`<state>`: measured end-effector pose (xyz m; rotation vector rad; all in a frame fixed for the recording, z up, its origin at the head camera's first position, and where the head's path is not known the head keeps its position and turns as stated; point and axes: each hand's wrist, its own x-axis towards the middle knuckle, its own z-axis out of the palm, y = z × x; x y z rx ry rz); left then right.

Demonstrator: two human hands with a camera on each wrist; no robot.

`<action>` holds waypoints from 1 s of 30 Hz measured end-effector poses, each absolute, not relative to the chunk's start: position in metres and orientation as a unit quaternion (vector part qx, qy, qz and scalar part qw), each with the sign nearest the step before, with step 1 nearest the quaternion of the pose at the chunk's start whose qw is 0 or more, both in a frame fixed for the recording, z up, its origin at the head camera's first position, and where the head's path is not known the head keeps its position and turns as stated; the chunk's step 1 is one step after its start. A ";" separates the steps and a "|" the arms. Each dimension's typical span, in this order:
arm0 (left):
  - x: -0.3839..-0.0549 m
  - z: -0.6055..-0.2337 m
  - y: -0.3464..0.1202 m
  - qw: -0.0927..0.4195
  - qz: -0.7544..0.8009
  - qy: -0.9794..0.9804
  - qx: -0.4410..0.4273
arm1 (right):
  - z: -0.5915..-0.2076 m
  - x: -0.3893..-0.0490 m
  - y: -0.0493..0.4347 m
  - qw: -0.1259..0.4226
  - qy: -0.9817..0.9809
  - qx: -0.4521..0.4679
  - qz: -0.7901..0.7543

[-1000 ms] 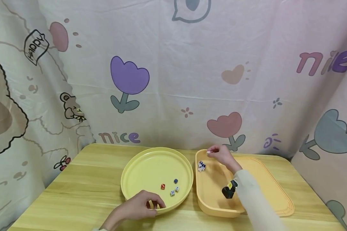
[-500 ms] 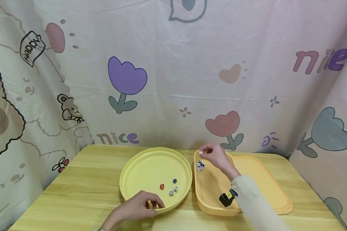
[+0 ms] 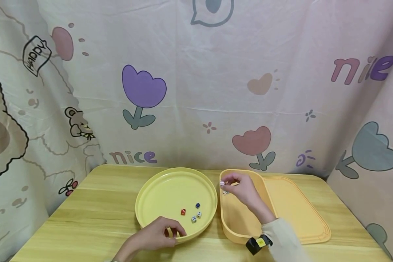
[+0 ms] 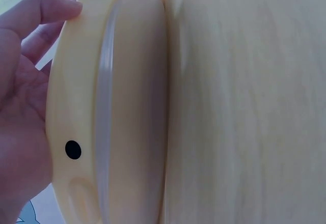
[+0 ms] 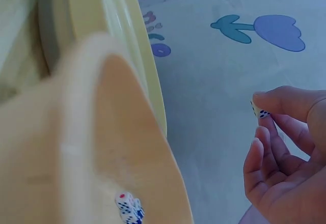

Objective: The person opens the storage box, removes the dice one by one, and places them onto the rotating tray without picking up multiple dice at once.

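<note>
My left hand [image 3: 158,233] grips the near rim of a round yellow tray [image 3: 163,191], thumb outside the rim. On the tray lie a red die [image 3: 183,212], a dark blue die [image 3: 198,205] and two white dice, a nearer one [image 3: 194,219] and a farther one [image 3: 199,215]. Between thumb and fingertips, my right hand [image 3: 243,191] pinches a white die [image 3: 222,183] above the far left part of an orange tub [image 3: 240,218]. Below it, a small cluster of dice [image 5: 130,208] sits in the tub, mostly hidden by the hand in the head view.
An orange lid [image 3: 298,207] lies flat to the right of the tub. The tray and tub stand side by side on a wooden table [image 3: 95,203]. A printed curtain [image 3: 190,72] hangs behind the table and along both sides.
My right hand has moved left and then nearer with the white die, now covering much of the dice cluster in the tub. My left hand keeps its grip on the tray.
</note>
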<state>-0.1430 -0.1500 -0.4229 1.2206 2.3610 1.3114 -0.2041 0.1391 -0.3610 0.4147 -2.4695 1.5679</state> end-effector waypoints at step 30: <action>-0.144 -0.422 -0.150 0.088 0.438 0.799 0.403 | -0.390 -0.167 0.102 0.026 -0.831 0.201 0.518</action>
